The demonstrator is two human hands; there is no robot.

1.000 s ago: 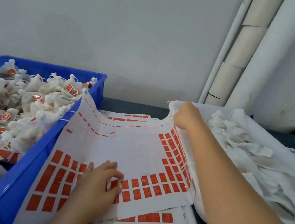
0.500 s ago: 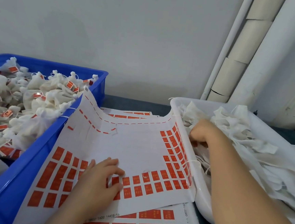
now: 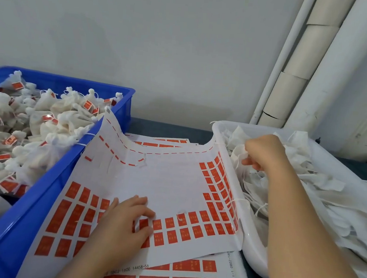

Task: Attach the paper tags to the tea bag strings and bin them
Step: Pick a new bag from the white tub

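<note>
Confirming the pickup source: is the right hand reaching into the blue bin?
No, the right hand grips a tea bag inside the white tray; the blue bin sits across the tag sheet.

Even, soft, diffuse light; faint shadows on the wall (image 3: 164, 48). Wide-angle bending at edges. Slight softness overall; no glare.

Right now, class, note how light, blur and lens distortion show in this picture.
Head view: soft even light, faint shadows; wide-angle lens tilts the pipe; print on tags too soft to read; slight sheen on the tub rim.
</note>
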